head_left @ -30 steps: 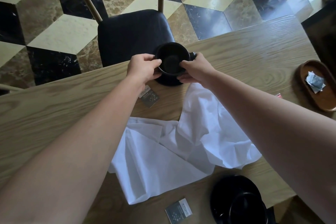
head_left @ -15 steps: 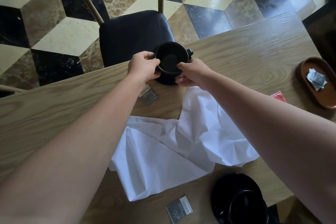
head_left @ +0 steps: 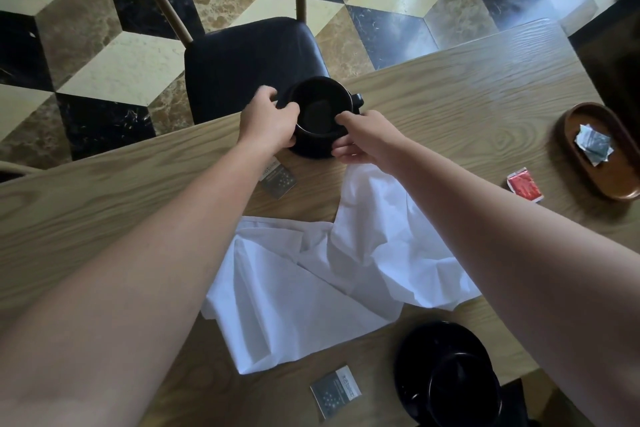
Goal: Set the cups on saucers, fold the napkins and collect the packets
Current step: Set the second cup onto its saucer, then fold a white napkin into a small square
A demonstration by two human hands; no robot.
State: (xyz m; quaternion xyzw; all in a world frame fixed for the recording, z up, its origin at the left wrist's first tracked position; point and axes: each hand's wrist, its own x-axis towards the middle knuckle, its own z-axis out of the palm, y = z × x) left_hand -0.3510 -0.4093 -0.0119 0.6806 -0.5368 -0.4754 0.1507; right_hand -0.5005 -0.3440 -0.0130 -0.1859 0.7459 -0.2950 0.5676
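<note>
Black glazed ceramic is what I have in both hands: a round black cup (head_left: 320,107) sitting on its black saucer (head_left: 313,149) at the far edge of the light oak-grain wooden table (head_left: 450,107), with its handle pointing to the right. My left hand (head_left: 268,121) curls around the cup's left side, fingers bent against the rim and wall. My right hand (head_left: 363,139) meets it from the right, thumb on the near rim and the other fingers tucked low by the saucer's edge. Both hands are closed on the cup, though I cannot tell how firmly.

Just nearer than the saucer lies a small grey dotted packet (head_left: 278,177), partly under my left forearm. A crumpled white cloth napkin (head_left: 311,281) is spread unfolded across the middle of the table, its upper corner reaching close to the saucer. At the near edge I see a second grey dotted packet (head_left: 336,393), and beside it on the right a second black cup on a black saucer (head_left: 450,374).

On the right, a red square packet (head_left: 524,185) rests on the wood next to an oval brown wooden tray (head_left: 571,135), which holds a crinkled silvery packet (head_left: 594,146).

Beyond the table stands a dark padded chair (head_left: 249,59) on a cube-patterned marble floor (head_left: 104,55).
</note>
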